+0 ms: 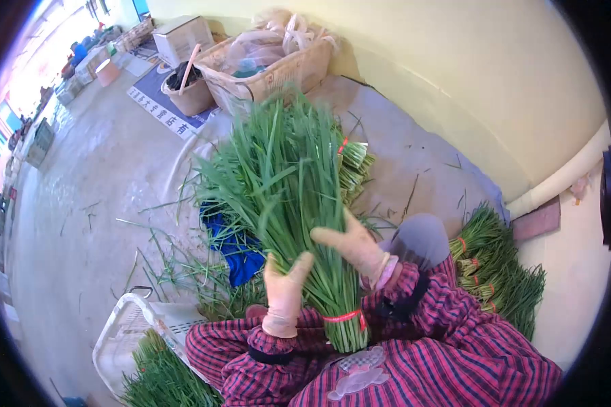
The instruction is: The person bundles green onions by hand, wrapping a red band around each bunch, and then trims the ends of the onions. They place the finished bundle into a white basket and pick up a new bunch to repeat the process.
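Observation:
A large bunch of long green leafy stalks (295, 197) stands between my hands, its cut ends near my lap. A red band (344, 316) circles it close to the base. My left hand (284, 292), in a pale glove, touches the bunch's left side with thumb and fingers apart. My right hand (353, 245), gloved too, lies against its right side, thumb spread from the fingers. Behind the bunch, another tied bundle (354, 169) lies on the sheet, its pale ends toward the right.
Several tied bundles (489, 261) lie at the right. A white basket (108, 339) holds greens at lower left. Loose stalks and a blue cloth (241, 261) lie left of the bunch. A large crate (271, 80) and a bucket (190, 98) stand behind, near the wall.

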Motion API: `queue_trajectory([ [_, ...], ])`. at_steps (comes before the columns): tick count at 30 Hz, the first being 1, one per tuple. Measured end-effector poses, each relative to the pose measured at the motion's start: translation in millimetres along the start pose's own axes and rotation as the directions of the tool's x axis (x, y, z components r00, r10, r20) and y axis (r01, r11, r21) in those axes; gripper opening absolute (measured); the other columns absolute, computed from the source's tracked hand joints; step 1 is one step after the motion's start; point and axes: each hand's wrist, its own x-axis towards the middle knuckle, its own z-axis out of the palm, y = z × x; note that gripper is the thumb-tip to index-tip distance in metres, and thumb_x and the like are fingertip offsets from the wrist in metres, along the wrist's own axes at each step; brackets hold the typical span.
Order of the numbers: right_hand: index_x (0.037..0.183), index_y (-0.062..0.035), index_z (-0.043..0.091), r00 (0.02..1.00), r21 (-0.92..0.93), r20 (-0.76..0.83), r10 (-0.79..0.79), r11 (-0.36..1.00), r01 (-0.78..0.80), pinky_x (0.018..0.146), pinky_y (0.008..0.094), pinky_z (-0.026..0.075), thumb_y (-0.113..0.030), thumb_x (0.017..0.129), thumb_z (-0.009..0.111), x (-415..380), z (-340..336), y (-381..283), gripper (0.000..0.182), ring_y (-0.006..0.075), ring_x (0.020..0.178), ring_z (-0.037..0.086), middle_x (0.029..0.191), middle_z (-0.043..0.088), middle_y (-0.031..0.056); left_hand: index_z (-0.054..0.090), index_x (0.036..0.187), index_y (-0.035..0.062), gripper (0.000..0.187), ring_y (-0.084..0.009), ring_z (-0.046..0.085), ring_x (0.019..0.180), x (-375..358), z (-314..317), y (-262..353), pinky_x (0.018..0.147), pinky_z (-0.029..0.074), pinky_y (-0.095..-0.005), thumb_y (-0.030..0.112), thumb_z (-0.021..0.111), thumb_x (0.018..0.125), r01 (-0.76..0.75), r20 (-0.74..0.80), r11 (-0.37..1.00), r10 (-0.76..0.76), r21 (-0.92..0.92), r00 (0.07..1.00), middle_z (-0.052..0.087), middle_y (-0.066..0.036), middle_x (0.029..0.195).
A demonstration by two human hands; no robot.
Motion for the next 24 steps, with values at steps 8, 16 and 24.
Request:
queue_trajectory([
  [8, 0.12, -0.0001, 0.058, 0.976, 0.017, -0.201, 0.087, 0.996, -0.086, 0.079, 0.0319, 0.053, -0.009, 0.083, 0.069, -13, -27, -16, 0.039, 0.0194, 0.087, 0.065, 0.104, 0.068, 0.0095, 0.06, 0.117, 0.0007, 0.034, -0.0171, 0.065, 0.091, 6, -17, 2, 0.082, 0.055, -0.0326, 0.01, 0.07, 0.086, 0.12, -0.119, 0.972, -0.146, -0.201, 0.982, 0.067, -0.007, 0.108],
  [16, 0.122, -0.0014, 0.056, 0.973, -0.237, -0.049, -0.227, 0.949, 0.209, 0.087, 0.0324, 0.051, -0.005, 0.084, 0.07, -22, -10, 0, 0.041, 0.0175, 0.097, 0.063, 0.11, 0.067, 0.0082, 0.055, 0.124, 0.0011, 0.045, -0.0164, 0.066, 0.094, 9, -6, -4, 0.084, 0.054, -0.0307, 0.005, 0.073, 0.083, 0.146, 0.043, 0.989, -0.145, -0.009, 0.988, 0.066, -0.008, 0.112],
  [24, 0.142, -0.0027, 0.042, 0.981, 0.017, -0.162, 0.107, 0.994, -0.105, 0.101, 0.0335, 0.043, -0.009, 0.083, 0.073, -7, -33, -7, 0.067, 0.02, 0.115, 0.055, 0.129, 0.058, 0.0098, 0.063, 0.114, -0.002, 0.034, -0.0183, 0.068, 0.084, 0, -4, 0, 0.078, 0.056, -0.0323, 0.005, 0.071, 0.082, 0.14, -0.088, 0.982, -0.152, -0.124, 0.985, 0.07, -0.009, 0.102],
])
